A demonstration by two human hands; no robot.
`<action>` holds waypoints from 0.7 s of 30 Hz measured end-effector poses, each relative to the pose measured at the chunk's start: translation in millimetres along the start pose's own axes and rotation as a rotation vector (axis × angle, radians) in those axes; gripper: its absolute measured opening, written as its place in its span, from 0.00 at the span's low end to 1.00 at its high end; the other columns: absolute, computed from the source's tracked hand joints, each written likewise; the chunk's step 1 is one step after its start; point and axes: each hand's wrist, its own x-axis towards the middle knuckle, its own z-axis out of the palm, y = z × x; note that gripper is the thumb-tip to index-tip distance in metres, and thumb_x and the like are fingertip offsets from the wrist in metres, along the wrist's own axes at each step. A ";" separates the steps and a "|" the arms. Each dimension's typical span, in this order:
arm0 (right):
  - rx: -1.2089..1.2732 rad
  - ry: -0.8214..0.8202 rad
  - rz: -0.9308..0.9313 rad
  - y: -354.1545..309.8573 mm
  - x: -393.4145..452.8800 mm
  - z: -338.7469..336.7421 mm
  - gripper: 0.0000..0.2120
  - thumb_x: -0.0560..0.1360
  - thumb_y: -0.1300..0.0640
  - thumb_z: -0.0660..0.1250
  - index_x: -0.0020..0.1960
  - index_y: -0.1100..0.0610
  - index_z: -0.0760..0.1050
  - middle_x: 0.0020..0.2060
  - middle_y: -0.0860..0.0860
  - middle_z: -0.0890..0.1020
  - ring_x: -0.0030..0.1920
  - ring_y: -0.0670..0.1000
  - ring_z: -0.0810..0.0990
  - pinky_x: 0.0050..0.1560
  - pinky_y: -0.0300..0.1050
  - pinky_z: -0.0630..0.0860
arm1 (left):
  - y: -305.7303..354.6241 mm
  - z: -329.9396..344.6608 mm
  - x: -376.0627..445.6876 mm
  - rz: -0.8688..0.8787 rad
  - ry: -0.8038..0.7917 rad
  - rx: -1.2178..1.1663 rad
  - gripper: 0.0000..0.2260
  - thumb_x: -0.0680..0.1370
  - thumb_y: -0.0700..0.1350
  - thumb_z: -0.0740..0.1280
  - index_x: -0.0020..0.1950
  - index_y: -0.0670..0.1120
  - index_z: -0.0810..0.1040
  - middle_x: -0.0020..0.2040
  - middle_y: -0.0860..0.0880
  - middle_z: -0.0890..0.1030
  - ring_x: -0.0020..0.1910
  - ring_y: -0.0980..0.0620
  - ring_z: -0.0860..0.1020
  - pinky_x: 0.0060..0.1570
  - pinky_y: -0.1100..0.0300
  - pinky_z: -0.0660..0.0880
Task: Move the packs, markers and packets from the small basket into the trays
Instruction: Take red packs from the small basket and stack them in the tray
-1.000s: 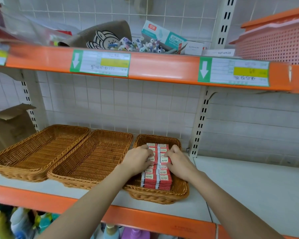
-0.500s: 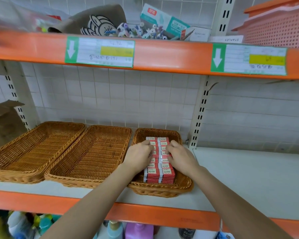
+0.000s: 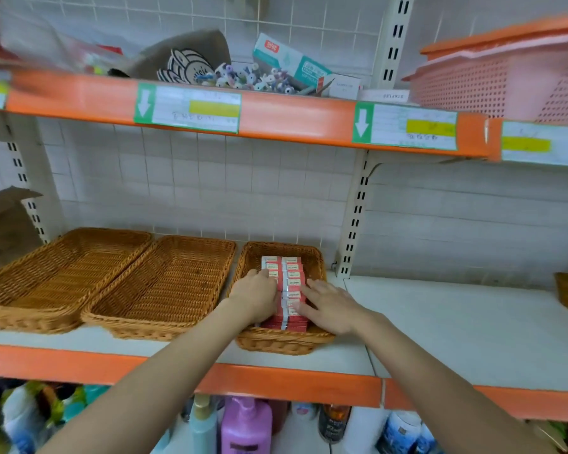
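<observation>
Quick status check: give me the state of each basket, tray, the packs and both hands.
small basket: holds stacked packs
red packs: in two rows, not yet lifted
middle tray: nothing in it
left tray: nothing in it
left hand: gripping the packs' left side
right hand: fingers flat against the packs' right side

shelf labels (image 3: 187, 108): white down arrows | all print unreadable

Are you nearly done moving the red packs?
Not yet. Done: nothing, both trays look bare. In hand: the left hand and right hand are on the packs in the small basket. Left: every pack; no markers or packets show.
</observation>
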 end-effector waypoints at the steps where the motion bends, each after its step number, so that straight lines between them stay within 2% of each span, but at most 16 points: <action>1: 0.017 -0.025 0.008 1.2 -6.6 0.4 0.31 0.81 0.37 0.45 0.79 0.49 0.43 0.79 0.50 0.46 0.78 0.51 0.44 0.77 0.55 0.45 | 2.6 1.0 -1.3 -0.031 -0.070 0.008 0.20 0.82 0.53 0.54 0.68 0.43 0.71 0.66 0.42 0.72 0.65 0.42 0.69 0.64 0.49 0.70; 3: 0.030 -0.046 0.016 3.8 -22.0 2.6 0.33 0.80 0.35 0.44 0.79 0.49 0.41 0.79 0.50 0.43 0.78 0.50 0.41 0.77 0.56 0.43 | 9.9 2.3 -9.0 -0.059 -0.193 0.012 0.26 0.82 0.58 0.49 0.72 0.44 0.66 0.72 0.41 0.67 0.70 0.40 0.64 0.68 0.44 0.64; 5: 0.041 -0.045 0.025 7.5 -39.2 6.7 0.34 0.79 0.34 0.44 0.79 0.49 0.42 0.79 0.49 0.42 0.78 0.50 0.40 0.76 0.57 0.42 | 22.3 1.5 -21.3 -0.083 -0.242 -0.032 0.28 0.81 0.60 0.47 0.76 0.45 0.59 0.77 0.42 0.59 0.74 0.39 0.58 0.71 0.42 0.59; 7: 0.062 -0.045 0.031 12.1 -58.0 10.6 0.34 0.79 0.34 0.45 0.79 0.49 0.43 0.78 0.48 0.41 0.78 0.49 0.39 0.76 0.57 0.41 | 39.3 -3.1 -37.9 -0.101 -0.209 -0.111 0.28 0.82 0.59 0.48 0.79 0.46 0.53 0.78 0.42 0.54 0.76 0.39 0.53 0.73 0.44 0.56; 10: 0.070 -0.026 0.016 19.7 -89.7 15.0 0.34 0.80 0.35 0.46 0.79 0.48 0.40 0.78 0.48 0.40 0.78 0.49 0.38 0.76 0.58 0.40 | 67.7 -9.6 -64.7 -0.057 -0.122 -0.130 0.29 0.82 0.60 0.49 0.79 0.47 0.52 0.79 0.42 0.52 0.77 0.40 0.52 0.74 0.45 0.53; 15: 0.039 -0.020 0.014 35.3 -137.9 26.7 0.35 0.80 0.35 0.46 0.79 0.49 0.37 0.78 0.48 0.38 0.78 0.49 0.38 0.76 0.57 0.39 | 110.6 -6.1 -97.4 -0.046 -0.214 -0.061 0.32 0.81 0.62 0.48 0.79 0.50 0.41 0.79 0.44 0.39 0.77 0.41 0.40 0.75 0.44 0.42; 21: 0.053 -0.056 0.090 74.8 -186.6 47.6 0.35 0.80 0.35 0.45 0.78 0.48 0.35 0.77 0.48 0.35 0.77 0.51 0.35 0.75 0.60 0.38 | 174.9 -3.0 -116.9 0.034 -0.188 0.019 0.33 0.81 0.63 0.48 0.79 0.48 0.40 0.78 0.43 0.38 0.77 0.43 0.38 0.74 0.45 0.39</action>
